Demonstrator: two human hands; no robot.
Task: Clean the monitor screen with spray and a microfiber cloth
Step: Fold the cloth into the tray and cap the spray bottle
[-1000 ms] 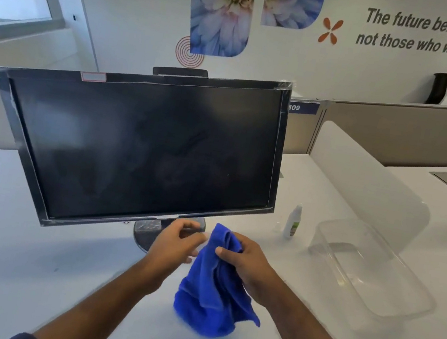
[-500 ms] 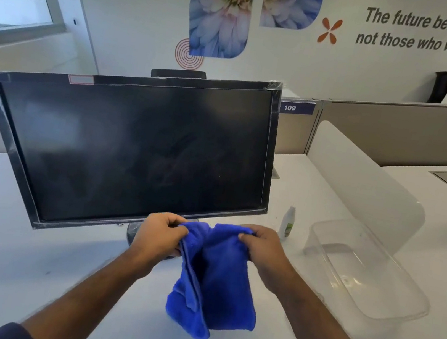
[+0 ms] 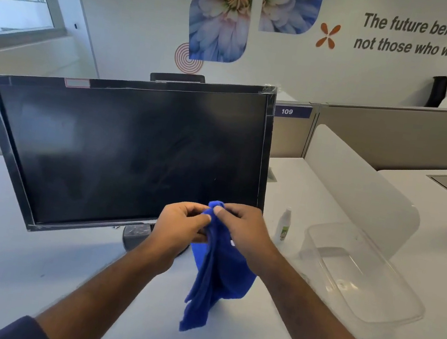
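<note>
Left hand (image 3: 182, 222) and right hand (image 3: 242, 228) pinching cloth (image 3: 218, 273) at top, bulk hanging, likely gathering a wiping pad. Just before monitor (image 3: 128, 161); spray (image 3: 284, 224) upright right of monitor, beside tub (image 3: 387, 307), within reach on counter (image 3: 1, 252).

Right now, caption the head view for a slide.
Both hands hold a blue cloth before the monitor.

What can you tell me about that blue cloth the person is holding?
The bright blue, fluffy microfiber cloth hangs in loose, bunched folds in front of the dark monitor's lower edge. The left hand and right hand pinch its top close together, a small tuft poking up between them. Its lower end dangles toward the white desk; contact there is unclear.
</note>
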